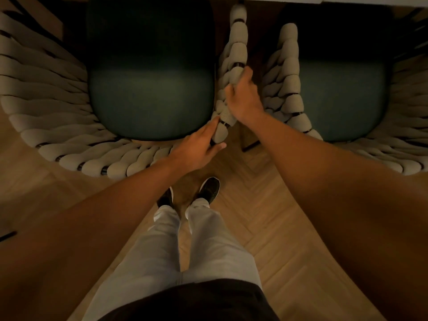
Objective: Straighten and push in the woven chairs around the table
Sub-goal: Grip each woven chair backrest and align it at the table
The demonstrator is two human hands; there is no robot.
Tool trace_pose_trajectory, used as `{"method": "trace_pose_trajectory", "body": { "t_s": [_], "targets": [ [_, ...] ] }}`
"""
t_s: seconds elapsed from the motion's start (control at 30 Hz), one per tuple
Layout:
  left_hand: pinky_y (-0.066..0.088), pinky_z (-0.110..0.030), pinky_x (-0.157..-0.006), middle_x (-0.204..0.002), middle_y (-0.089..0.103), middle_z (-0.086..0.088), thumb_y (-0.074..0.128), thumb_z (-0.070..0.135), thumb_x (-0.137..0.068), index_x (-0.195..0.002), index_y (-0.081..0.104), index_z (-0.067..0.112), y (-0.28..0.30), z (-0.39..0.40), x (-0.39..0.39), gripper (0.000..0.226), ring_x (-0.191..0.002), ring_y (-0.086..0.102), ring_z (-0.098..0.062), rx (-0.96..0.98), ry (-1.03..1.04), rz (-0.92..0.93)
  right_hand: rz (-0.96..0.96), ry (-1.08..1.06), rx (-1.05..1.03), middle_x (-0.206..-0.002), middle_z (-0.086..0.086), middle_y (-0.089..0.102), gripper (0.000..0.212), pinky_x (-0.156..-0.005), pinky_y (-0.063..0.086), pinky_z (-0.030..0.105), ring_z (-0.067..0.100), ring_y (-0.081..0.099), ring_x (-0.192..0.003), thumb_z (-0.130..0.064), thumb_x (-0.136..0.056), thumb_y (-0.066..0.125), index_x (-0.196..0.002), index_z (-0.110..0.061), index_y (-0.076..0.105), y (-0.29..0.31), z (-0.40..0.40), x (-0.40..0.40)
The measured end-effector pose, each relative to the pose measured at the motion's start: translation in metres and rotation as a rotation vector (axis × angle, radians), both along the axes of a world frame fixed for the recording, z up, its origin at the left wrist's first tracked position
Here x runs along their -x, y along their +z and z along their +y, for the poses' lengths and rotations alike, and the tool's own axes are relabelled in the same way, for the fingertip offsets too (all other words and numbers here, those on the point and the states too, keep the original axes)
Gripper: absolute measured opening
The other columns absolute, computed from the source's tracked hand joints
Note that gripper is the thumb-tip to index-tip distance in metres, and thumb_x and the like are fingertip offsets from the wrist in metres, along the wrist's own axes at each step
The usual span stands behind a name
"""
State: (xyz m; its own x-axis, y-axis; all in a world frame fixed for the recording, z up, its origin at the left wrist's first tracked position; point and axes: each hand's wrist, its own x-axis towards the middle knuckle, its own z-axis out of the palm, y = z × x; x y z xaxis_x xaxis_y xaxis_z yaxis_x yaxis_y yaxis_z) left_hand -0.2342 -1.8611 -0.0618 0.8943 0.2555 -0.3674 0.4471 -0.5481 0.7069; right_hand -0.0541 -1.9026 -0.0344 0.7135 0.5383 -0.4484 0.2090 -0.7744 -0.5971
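Observation:
Two woven chairs with thick beige rope backs and dark green seat cushions stand side by side, their fronts under the table edge [370, 0]. The left chair [69, 140] fills the upper left, the right chair [289, 72] the upper right. My left hand [196, 149] grips the rear right part of the left chair's woven rim, thumb outside and fingers on the inner side. My right hand [243, 96] grips the same chair's right armrest further forward, fingers curled round the rope. A narrow gap separates the two chairs' armrests.
I stand on a herringbone wooden floor [266, 216] directly behind the gap between the chairs, with my feet [208, 188] close to the left chair's back. A dark chair leg [250, 144] shows on the floor between the chairs.

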Motion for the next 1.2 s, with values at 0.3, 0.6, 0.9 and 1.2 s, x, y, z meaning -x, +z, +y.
{"method": "trace_pose_trajectory", "body": {
  "t_s": [0.3, 0.6, 0.9, 1.2],
  "targets": [
    [0.048, -0.052, -0.104, -0.158, 0.038, -0.010, 0.053, 0.045, -0.101, -0.160, 0.018, 0.012, -0.012, -0.009, -0.024, 0.076, -0.138, 0.046, -0.029, -0.053, -0.014, -0.013, -0.018, -0.012, 0.043, -0.127, 0.021, 0.057, 0.050, -0.077, 0.050, 0.039, 0.034, 0.061, -0.104, -0.022, -0.104, 0.045, -0.147, -0.004, 0.026, -0.017, -0.003, -0.023],
    [0.030, -0.038, -0.120, -0.167, 0.019, -0.007, 0.049, 0.066, -0.095, -0.162, 0.003, 0.019, -0.011, 0.025, 0.012, 0.093, -0.150, 0.025, -0.021, 0.032, -0.154, 0.045, -0.472, 0.358, 0.252, -0.167, 0.021, -0.002, 0.072, -0.125, 0.010, 0.050, 0.034, 0.005, -0.155, -0.038, -0.105, 0.045, -0.159, -0.003, 0.013, -0.004, -0.011, -0.002],
    [0.036, -0.041, -0.116, -0.162, 0.033, -0.004, 0.029, 0.084, -0.090, -0.159, 0.017, 0.024, -0.004, 0.142, 0.160, 0.092, -0.149, 0.030, -0.016, -0.373, -0.336, 0.027, -0.361, 0.943, 0.114, -0.166, 0.009, 0.022, 0.072, -0.126, 0.010, 0.041, 0.024, 0.020, -0.153, -0.059, -0.105, 0.026, -0.160, -0.014, 0.022, -0.007, 0.002, 0.107],
    [0.056, -0.040, -0.081, -0.144, 0.056, -0.003, 0.021, 0.080, -0.093, -0.148, 0.040, 0.023, -0.013, 0.165, 0.212, 0.081, -0.118, 0.063, -0.026, -0.559, -0.527, -0.077, -0.225, 1.226, 0.190, -0.159, 0.005, 0.040, 0.084, -0.112, 0.037, 0.046, 0.029, 0.044, -0.138, -0.080, -0.092, 0.026, -0.156, -0.027, 0.024, -0.028, 0.014, 0.179]
  ]
}}
